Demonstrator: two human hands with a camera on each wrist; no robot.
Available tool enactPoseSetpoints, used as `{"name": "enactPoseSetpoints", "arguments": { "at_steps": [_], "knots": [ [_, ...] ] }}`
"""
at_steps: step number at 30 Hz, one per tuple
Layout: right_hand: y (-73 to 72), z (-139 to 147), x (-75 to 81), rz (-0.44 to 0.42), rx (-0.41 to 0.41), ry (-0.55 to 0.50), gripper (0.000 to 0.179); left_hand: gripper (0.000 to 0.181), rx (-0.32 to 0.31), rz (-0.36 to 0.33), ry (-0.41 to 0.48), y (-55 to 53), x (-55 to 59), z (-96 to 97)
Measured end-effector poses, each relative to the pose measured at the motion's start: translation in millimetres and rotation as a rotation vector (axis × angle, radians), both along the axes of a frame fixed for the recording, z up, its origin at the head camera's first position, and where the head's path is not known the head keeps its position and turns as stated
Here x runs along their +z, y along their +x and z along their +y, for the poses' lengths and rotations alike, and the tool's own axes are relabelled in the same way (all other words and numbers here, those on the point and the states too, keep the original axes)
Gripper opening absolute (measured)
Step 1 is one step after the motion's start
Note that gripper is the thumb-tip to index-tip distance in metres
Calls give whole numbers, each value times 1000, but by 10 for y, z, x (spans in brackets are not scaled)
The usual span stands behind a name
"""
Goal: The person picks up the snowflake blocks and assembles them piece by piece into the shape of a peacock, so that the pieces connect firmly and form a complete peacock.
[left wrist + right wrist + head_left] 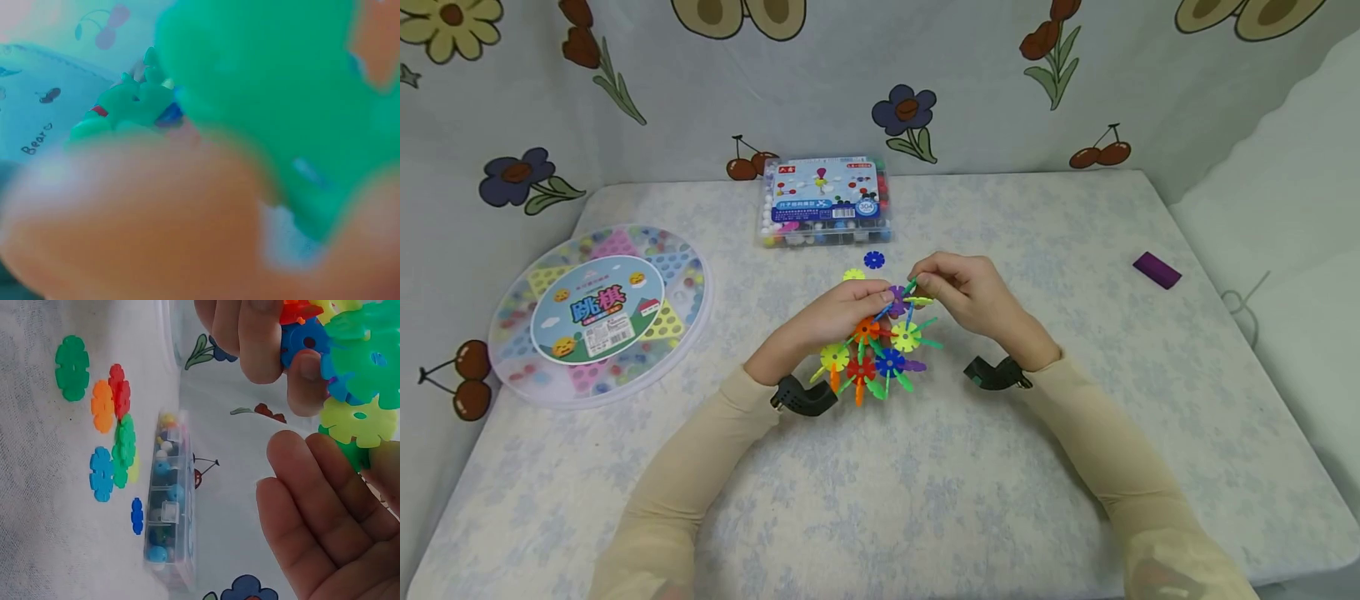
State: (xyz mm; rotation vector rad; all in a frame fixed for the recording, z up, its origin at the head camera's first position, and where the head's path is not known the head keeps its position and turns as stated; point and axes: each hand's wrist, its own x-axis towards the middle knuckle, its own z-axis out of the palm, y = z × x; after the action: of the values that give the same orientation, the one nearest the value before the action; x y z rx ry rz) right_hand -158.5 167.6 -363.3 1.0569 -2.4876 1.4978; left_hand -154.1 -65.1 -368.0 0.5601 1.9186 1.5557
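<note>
My left hand [831, 318] holds a cluster of interlocked plastic snowflake discs [891, 362], pinching it near a purple disc [897, 302]. Orange, red, blue, green and yellow discs stick out of the cluster at many angles. At its upper right edge, the thumb and finger of my right hand [973, 293] pinch a green disc [351, 454], right against a yellow disc [359, 424]. That hand's other fingers stay loosely extended in the right wrist view. A blurred green disc [250, 69] fills much of the left wrist view, partly behind the fingers.
Loose discs, such as a blue one [874, 259] and an orange one [102, 406], lie on the table beyond the hands. Behind them sits a clear box [826, 200] of beads. A round Chinese checkers set [598, 310] is at left, a purple piece [1157, 271] at right.
</note>
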Motion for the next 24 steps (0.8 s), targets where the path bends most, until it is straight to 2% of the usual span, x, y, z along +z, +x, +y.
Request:
{"name": "enactPoseSetpoints", "arguments": {
  "at_steps": [5,10,12,15,18,21,24],
  "knots": [
    [-16,6,-15,-38,-21,-1,18,38,48,-17,-40,-3,-8,12],
    [-41,30,1,-114,-93,-2,37,48,156,-164,41,-10,16,12],
    [-46,48,13,-148,-106,-16,40,48,182,-195,64,-5,28,15],
    [-56,75,36,-198,-69,-49,36,47,147,-128,5,12,40,15],
    [-66,102,56,-220,6,-60,28,39,57,-29,-43,25,39,29],
    [-78,130,68,-184,57,-42,19,31,-2,8,-26,23,21,40],
    [-83,165,80,-100,24,-19,12,28,-14,0,-10,27,13,31]
  ]
}}
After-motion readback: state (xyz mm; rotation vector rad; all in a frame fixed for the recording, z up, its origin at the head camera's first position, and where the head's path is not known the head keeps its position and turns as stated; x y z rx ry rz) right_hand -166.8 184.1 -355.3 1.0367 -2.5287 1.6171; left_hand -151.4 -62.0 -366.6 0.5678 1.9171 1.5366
